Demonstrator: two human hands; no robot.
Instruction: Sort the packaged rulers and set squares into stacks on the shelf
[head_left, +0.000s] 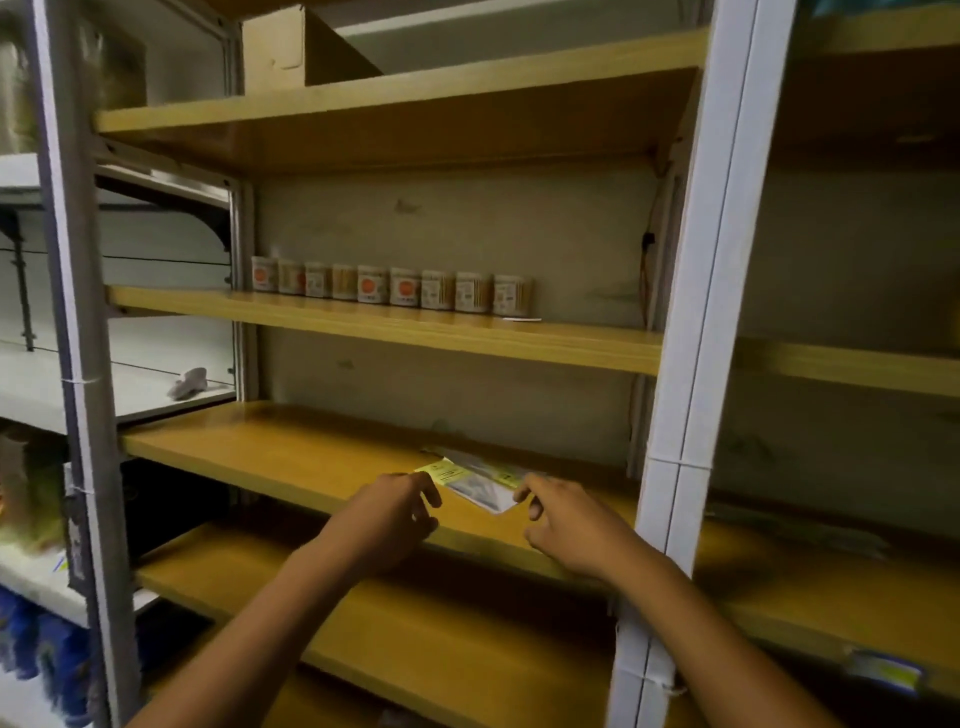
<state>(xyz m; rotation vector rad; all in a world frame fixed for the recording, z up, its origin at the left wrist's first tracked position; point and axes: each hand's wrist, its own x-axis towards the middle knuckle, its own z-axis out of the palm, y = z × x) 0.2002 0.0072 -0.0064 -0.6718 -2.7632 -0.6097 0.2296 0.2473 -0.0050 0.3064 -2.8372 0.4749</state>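
We are early in the sorting, as far as we can judge: only one small pile of packaged rulers and set squares lies on the wooden shelf, close to its front edge and toward its right end, near the white upright. The pile looks like a few flat clear packets with yellow card labels, slightly fanned and not yet squared up. Whether rulers and set squares are mixed in it is too blurred for us to tell.

Our left hand is at the pile's left side, fingers curled, with a fingertip touching the yellow label. Our right hand is at the pile's right corner, thumb and forefinger pinching the packet edge. We judge we are straightening or splitting this pile.

On the shelf above, a row of small labelled tubs stands along the back wall; their contents look like thin sticks, though we cannot be sure. A cardboard box sits on the top shelf, its contents hidden.
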